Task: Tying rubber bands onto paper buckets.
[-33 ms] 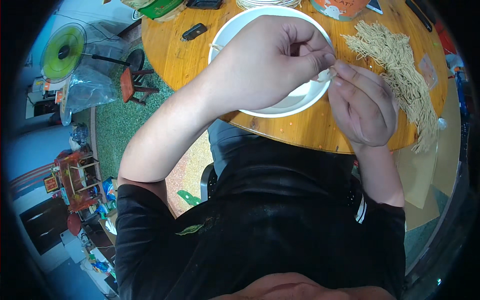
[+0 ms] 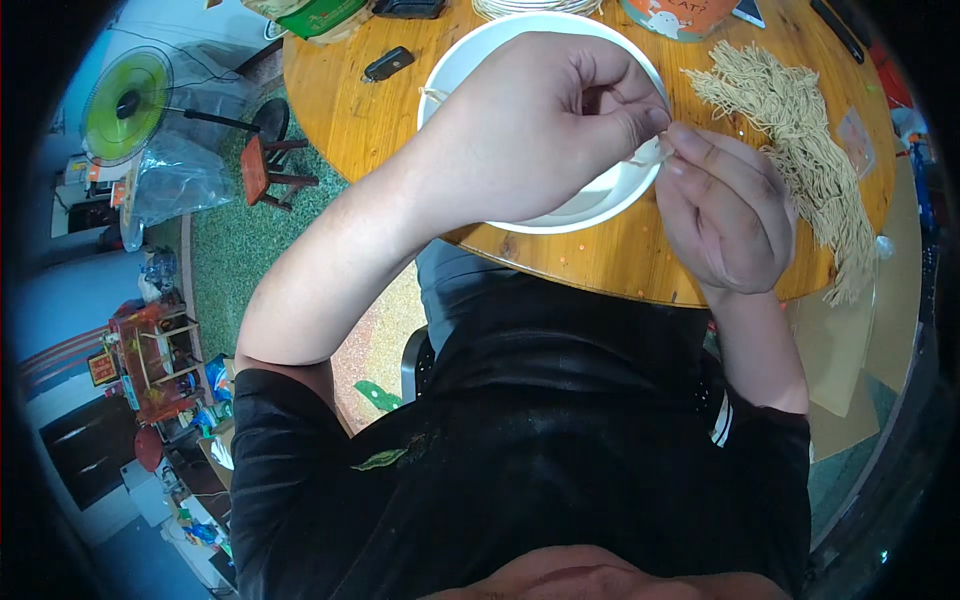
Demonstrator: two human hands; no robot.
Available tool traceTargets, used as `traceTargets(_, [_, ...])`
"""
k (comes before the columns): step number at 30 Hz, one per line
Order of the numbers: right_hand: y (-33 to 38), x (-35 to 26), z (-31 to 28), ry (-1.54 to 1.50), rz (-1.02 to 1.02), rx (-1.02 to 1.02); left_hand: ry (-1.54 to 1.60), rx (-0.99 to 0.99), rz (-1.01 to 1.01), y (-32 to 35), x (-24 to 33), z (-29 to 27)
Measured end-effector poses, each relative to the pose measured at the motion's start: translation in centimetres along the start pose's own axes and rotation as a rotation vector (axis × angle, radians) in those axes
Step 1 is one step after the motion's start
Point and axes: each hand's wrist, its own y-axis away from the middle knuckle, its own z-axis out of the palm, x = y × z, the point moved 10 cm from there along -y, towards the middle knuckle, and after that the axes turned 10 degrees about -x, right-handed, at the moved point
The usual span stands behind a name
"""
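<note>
Pinching a thin pale strip (image 2: 651, 154): left hand (image 2: 545, 130) and right hand (image 2: 730, 205) both have fingertips closed on it, by white bowl (image 2: 460, 62); tan strand bundle (image 2: 815, 185) lies right.

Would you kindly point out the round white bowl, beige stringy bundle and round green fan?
Round white bowl (image 2: 459, 62), head view: inner wall.
Beige stringy bundle (image 2: 815, 165), head view: middle.
Round green fan (image 2: 127, 104), head view: hub.

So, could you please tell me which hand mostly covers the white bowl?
The left hand, spanning much of the bowl; the right hand lies mostly beyond its rim, near the tan strands.
</note>
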Motion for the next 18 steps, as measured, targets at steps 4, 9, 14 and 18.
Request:
traceTargets(4, [0.7, -0.6, -0.7, -0.052, -0.035, 0.054, -0.287, 0.054, -0.062, 0.2, 0.1, 0.0])
traceTargets(9, [0.7, -0.7, -1.2, -0.156, 0.072, 0.025, -0.600, 0.123, -0.022, 0.6, 1.4, -0.3])
traceTargets(14, [0.8, -0.9, -1.5, -0.233, 0.190, 0.003, -0.760, 0.102, 0.093, -0.1, 2.5, 1.8])
traceTargets(18, [1.0, 0.1, -2.8, -0.266, 0.280, 0.090, -0.604, -0.031, 0.221, 1.3, 3.5, 2.1])
